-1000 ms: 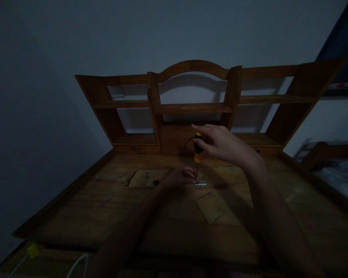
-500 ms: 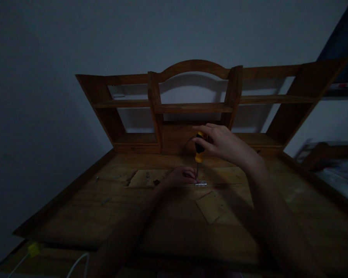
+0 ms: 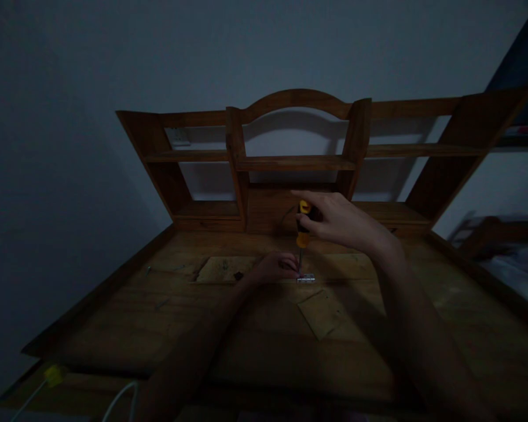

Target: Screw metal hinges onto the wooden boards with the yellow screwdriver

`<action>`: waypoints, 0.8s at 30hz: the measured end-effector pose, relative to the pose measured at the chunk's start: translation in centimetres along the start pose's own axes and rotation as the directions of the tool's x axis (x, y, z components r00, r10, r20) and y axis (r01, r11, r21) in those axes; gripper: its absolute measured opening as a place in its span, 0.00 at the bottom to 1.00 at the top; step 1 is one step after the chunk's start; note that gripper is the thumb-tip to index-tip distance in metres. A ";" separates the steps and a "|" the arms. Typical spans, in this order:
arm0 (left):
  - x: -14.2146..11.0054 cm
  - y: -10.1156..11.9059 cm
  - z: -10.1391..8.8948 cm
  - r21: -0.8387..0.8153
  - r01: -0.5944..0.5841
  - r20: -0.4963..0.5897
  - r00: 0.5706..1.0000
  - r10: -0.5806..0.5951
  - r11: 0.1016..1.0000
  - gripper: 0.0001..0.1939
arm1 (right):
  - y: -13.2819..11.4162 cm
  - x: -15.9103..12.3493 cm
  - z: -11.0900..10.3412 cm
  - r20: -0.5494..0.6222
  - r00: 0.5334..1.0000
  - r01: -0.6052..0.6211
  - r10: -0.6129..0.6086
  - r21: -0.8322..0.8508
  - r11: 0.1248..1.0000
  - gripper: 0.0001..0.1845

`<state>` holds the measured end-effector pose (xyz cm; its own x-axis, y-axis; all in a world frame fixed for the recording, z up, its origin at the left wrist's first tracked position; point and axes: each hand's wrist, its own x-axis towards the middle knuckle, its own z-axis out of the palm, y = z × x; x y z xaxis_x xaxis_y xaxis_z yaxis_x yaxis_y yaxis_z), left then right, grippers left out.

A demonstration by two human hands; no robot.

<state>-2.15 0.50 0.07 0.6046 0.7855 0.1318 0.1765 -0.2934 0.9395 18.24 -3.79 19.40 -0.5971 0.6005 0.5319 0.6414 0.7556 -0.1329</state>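
My right hand (image 3: pixel 334 218) holds an upright screwdriver (image 3: pixel 303 240) by its black and yellow handle. Its thumb and fingers are closed round the handle, with the index finger stretched over the top. The shaft points straight down to the left end of a small shiny metal hinge (image 3: pixel 306 278), which lies along the edge of a thin wooden board (image 3: pixel 349 266). Low beside the shaft, my left hand (image 3: pixel 276 268) has its fingers curled together, tips at the hinge's left end. Whatever they pinch there is too small and dark to make out.
A loose square wood piece (image 3: pixel 320 315) lies in front of the hinge. Small screws (image 3: pixel 148 271) are scattered on the left of the desktop. A wooden shelf unit (image 3: pixel 295 164) stands along the back. A white cable (image 3: pixel 122 394) and a yellow object (image 3: pixel 54 375) are at the front left.
My right hand has shifted its fingers on the screwdriver handle, the index finger now straighter across the top. The left hand and hinge stay in place; the view has moved slightly.
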 end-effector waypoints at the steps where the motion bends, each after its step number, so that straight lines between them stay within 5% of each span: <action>1: 0.0 0.0 0.0 -0.003 -0.002 0.005 1.000 0.002 1.000 0.20 | 0.0 0.0 0.0 0.000 1.000 0.004 -0.004 0.006 1.000 0.27; 11: -0.1 0.7 -0.3 0.003 -0.036 0.078 0.996 0.035 0.999 0.19 | -0.6 0.2 0.2 0.010 0.995 -0.092 0.095 -0.178 0.980 0.23; 19: -0.3 1.1 -0.2 -0.014 -0.036 0.091 0.995 0.037 0.999 0.17 | -0.6 -0.1 -0.7 0.095 0.993 -0.073 0.076 -0.040 0.997 0.24; 24: -0.4 1.4 -0.2 0.050 -0.060 0.102 0.993 0.055 0.997 0.17 | -0.7 0.0 -0.1 0.055 0.991 -0.117 0.126 -0.137 0.984 0.21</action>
<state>-2.33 -0.14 1.35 0.6893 0.7087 0.1502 0.1783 -0.3669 0.9130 17.87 -4.31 19.61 -0.5371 0.7040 0.4646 0.7668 0.6370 -0.0789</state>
